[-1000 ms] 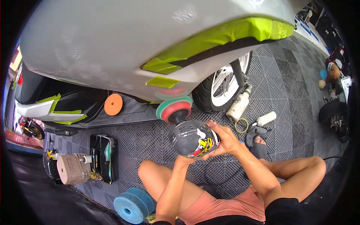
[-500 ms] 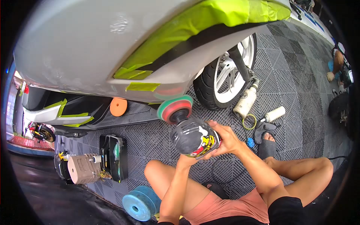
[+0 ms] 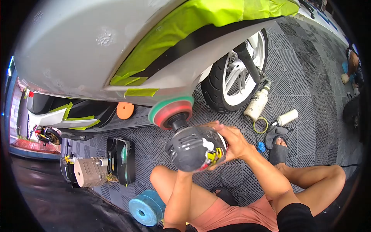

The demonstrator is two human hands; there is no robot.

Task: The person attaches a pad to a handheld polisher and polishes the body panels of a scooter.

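Note:
A polisher with a black body and yellow and white markings is held between my two hands. My right hand is closed around its right side. My left hand is under the body, with its fingers mostly hidden. The polisher's round red and green pad looks blurred and is at the lower edge of the grey-white scooter panel; whether it touches, I cannot tell. Yellow-green masking tape is on the panel above the pad. Whitish smears mark the panel higher up.
An orange pad sits on the scooter's footboard. Right of the pad stands the front wheel. Bottles and a grey glove lie by my foot. Left are a tool case and a blue round stool. Another person's arm shows far right.
The polisher and both hands have moved slightly left and down, and the pad has shifted left along the panel's lower edge. The view has tilted a little.

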